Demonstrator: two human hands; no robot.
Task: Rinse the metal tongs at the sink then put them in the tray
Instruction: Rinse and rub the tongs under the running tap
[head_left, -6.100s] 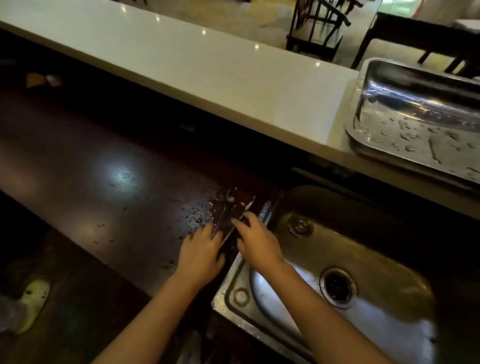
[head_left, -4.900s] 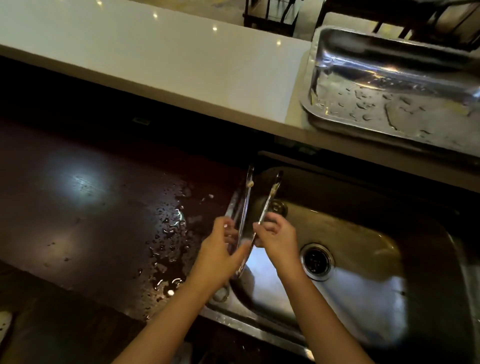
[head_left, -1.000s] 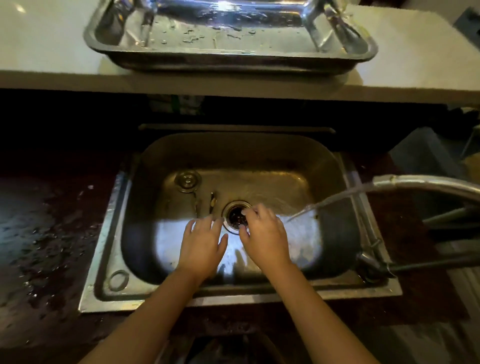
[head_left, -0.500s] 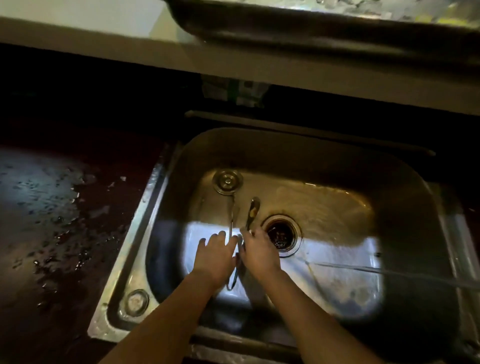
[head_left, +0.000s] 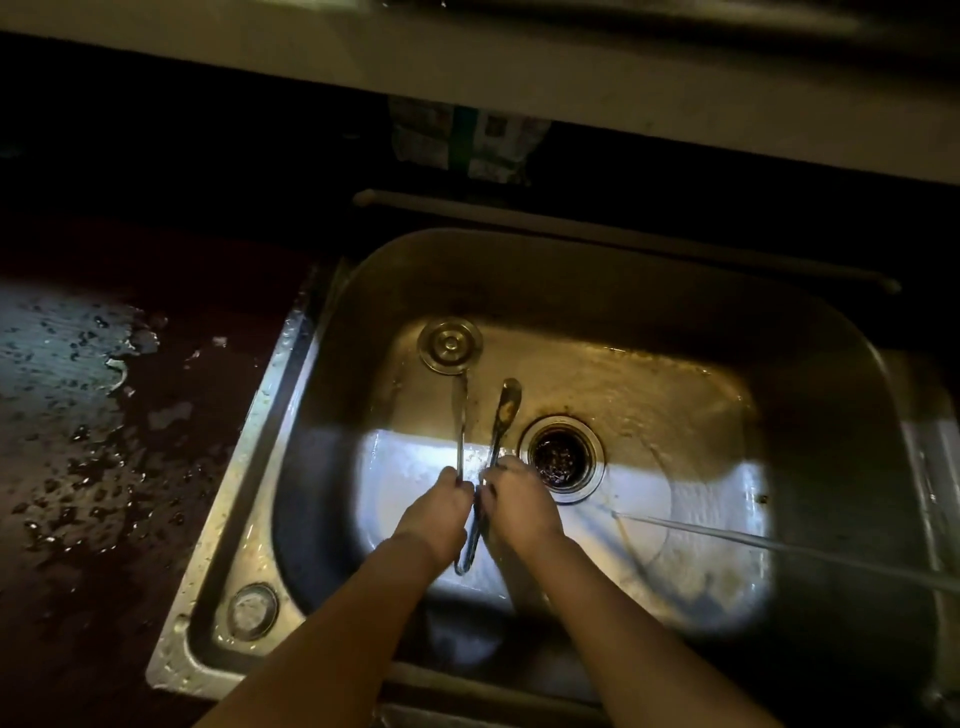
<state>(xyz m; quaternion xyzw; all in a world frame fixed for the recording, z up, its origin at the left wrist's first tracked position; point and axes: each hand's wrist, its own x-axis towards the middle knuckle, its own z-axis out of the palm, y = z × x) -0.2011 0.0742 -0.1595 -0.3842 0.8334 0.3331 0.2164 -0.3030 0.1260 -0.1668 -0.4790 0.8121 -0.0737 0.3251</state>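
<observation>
tongs (head_left: 485, 457): being held low over the sink (head_left: 810, 332) basin, arms spread, tips pointing away, bend toward the person
left hand (head_left: 439, 512): grip clenching the left arm of the tongs
right hand (head_left: 514, 501): grip clenching the right arm
water stream (head_left: 753, 540): coming in from the right, landing on the basin floor just right of the hands, not seeming to hit the tongs
step: rinsing
doing it well: shifting the tongs right into the stream, turning both arms, rubbing the tips
tray (head_left: 675, 13): edge only showing on the bench (head_left: 675, 98) behind the sink
</observation>
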